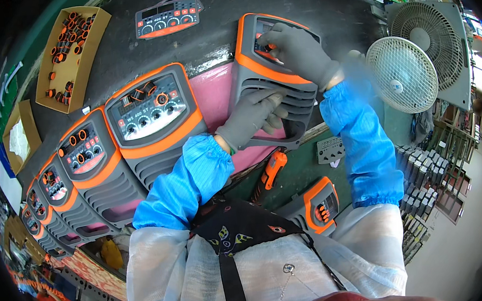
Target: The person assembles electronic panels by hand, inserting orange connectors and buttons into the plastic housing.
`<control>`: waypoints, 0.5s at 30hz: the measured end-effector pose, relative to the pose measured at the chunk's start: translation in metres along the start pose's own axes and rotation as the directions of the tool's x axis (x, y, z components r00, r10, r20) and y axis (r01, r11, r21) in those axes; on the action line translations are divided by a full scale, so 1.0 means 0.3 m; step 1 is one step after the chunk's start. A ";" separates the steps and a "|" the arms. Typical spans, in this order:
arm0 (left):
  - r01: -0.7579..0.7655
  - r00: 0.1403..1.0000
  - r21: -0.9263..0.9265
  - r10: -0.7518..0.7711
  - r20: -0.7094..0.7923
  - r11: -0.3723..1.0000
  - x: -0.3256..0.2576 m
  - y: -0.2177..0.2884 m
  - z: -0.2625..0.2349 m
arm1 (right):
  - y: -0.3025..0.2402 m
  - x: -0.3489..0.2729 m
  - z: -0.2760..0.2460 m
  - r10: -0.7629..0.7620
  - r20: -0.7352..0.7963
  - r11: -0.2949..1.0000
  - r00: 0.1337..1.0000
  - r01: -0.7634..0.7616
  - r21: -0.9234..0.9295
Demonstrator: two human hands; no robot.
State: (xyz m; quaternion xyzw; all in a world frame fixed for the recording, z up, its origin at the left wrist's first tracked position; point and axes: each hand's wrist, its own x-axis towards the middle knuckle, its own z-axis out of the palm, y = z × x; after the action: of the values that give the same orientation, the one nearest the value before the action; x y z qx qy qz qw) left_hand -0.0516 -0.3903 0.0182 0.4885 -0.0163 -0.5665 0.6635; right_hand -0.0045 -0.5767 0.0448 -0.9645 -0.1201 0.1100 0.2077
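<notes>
White smock (261,267) lies closest, with an orange-and-black hand tool (274,170) just beyond it. Left hand (252,115) rests half curled over the slats of a grey-and-orange front cover (281,79); whether it truly grips cannot be told. That cover sits right before the person, on the dark tabletop (114,50). Farther up, the right hand (304,55) seems to pinch an orange-ringed knob (269,47) at the cover's panel. Fitting knobs looks to be the step in hand; the next move probably calls for lining this one up and pressing squarely while the cover is steadied. Farthest, a cardboard box (87,58) holds more knobs
</notes>
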 end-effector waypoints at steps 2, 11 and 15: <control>0.018 1.000 0.009 -0.018 0.008 1.000 -0.003 0.011 0.002 | 0.018 0.012 0.006 -0.002 0.051 1.000 0.999 0.003 -0.013; 0.010 1.000 0.015 -0.010 0.007 1.000 0.002 -0.008 -0.001 | -0.004 0.029 0.015 -0.007 0.026 0.998 1.000 0.009 -0.055; 0.009 1.000 0.018 -0.009 0.006 1.000 0.005 -0.005 0.006 | -0.005 0.024 0.010 -0.019 0.020 0.999 1.000 0.020 -0.050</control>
State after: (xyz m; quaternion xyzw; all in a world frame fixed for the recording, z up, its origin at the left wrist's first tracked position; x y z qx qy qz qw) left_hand -0.0532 -0.3923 0.0175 0.4928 -0.0211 -0.5708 0.6564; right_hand 0.0013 -0.5721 0.0416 -0.9671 -0.1342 0.1144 0.1833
